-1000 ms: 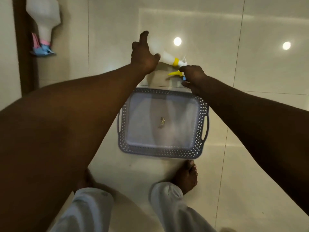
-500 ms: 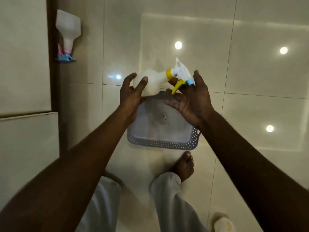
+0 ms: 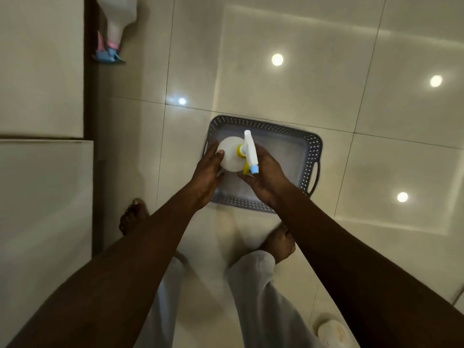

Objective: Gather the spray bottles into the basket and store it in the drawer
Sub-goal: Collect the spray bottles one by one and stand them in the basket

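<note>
Half a second earlier I had held the bottle tilted on its side above the far rim; by this moment I had brought it back toward me and turned it upright, so I looked straight down on its sprayer. Beneath both my hands lay the grey basket [image 3: 310, 156], flat on the tiled floor [image 3: 288, 96], with nothing showing in it on the side beyond my right hand. I held the white spray bottle [image 3: 229, 154] over the basket's left half, I judged so that it could go down standing and leave room for the others; whether its base already touched the basket floor I could not tell. My left hand [image 3: 207, 173] was cupped round the bottle's body, thumb on its shoulder, to steady it. My right hand [image 3: 266, 178] was curled under the sprayer head, fingers by the yellow trigger [image 3: 246, 169] and the blue nozzle [image 3: 254, 169], which guided the top. Well away beyond my left hand, a second bottle [image 3: 118, 23] with a pink and blue sprayer lay on the floor against the pale cabinet fronts [image 3: 40, 71], yet to be gathered. Behind my right arm, close to my body, a blurred pale object [image 3: 331, 332] lay on the floor; I could not say what it was.
</note>
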A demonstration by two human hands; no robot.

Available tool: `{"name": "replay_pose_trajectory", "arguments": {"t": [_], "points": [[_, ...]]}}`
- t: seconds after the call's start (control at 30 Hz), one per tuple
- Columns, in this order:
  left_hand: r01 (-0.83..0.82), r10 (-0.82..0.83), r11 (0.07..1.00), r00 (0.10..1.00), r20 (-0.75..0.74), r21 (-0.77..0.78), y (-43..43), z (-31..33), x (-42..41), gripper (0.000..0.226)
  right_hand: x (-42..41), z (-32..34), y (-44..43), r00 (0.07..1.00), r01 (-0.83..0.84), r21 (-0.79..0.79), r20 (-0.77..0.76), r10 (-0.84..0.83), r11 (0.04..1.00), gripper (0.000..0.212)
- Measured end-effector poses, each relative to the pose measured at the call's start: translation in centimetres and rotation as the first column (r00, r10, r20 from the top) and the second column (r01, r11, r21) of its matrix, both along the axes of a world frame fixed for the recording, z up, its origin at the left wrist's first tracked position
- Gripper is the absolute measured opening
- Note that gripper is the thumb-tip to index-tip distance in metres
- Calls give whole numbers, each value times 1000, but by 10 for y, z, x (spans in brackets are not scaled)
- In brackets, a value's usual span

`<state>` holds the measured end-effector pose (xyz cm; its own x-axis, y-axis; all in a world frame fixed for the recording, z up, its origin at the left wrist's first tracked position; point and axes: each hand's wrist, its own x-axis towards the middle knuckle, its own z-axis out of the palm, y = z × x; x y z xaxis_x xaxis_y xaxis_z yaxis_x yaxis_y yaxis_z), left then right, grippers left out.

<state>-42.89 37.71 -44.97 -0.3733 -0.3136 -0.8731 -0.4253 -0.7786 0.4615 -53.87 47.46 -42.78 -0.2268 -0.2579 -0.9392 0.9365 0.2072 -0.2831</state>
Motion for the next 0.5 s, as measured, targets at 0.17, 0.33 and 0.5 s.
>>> {"name": "replay_pose_trajectory", "arguments": {"t": [0.17, 0.33, 0.5], "points": [[27, -25, 998, 999, 31, -54, 1, -21, -10, 49, 11, -16, -13, 994, -26, 38, -101, 29, 999, 43], [59, -50, 993, 994, 92, -98, -4, -37, -28, 46, 8, -30, -24, 981, -9, 63, -195, 21, 998, 47], [75, -59, 992, 988, 146, -101, -8, -43, -34, 44, 3, -43, -28, 974, -28, 53, -222, 39, 998, 48]]}}
